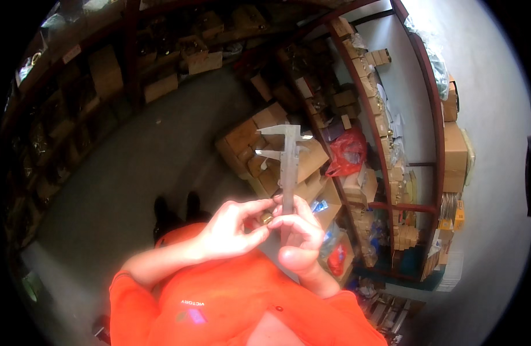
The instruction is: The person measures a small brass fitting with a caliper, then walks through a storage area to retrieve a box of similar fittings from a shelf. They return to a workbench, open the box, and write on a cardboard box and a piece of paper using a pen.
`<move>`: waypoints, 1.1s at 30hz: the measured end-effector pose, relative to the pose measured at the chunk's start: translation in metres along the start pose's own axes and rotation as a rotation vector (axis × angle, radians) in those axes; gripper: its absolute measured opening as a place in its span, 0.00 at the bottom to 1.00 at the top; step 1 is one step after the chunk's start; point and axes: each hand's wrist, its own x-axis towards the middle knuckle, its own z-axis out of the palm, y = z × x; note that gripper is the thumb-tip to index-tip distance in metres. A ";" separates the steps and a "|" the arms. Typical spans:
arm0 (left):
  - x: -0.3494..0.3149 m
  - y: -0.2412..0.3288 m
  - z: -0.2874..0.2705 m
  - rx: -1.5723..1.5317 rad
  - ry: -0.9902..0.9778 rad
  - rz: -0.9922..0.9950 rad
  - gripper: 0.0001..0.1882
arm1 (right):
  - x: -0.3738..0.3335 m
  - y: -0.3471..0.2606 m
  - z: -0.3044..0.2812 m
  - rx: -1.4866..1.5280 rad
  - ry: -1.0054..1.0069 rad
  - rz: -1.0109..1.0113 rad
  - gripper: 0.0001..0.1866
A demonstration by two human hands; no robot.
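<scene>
Floor (133, 167): open aisle left of hands. Ahead: stacked cardboard boxes (260, 144), red bag (347, 151). Sides: loaded shelves (386, 115) hem passage.

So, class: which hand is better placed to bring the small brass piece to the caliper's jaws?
The left hand: it pinches the brass piece, while the right hand holds the caliper.

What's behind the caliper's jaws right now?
Behind the caliper lie stacked cardboard boxes on the floor. Its lower beam is covered by the right hand; the left hand pinches a small brass piece.
</scene>
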 end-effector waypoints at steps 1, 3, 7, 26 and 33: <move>0.000 -0.001 0.000 0.014 -0.006 -0.009 0.24 | -0.001 0.000 0.000 -0.006 0.003 0.005 0.24; 0.001 -0.004 0.001 0.020 0.008 0.009 0.24 | -0.002 0.001 -0.001 -0.016 0.008 0.015 0.23; 0.001 -0.002 0.001 -0.009 0.017 0.029 0.24 | -0.001 0.001 -0.001 -0.039 -0.001 0.009 0.22; -0.001 -0.007 0.007 -0.008 0.029 0.008 0.23 | -0.004 0.001 -0.004 -0.063 -0.019 -0.002 0.21; 0.000 -0.009 0.008 -0.015 0.024 0.012 0.23 | -0.005 0.004 -0.005 -0.057 -0.014 0.010 0.20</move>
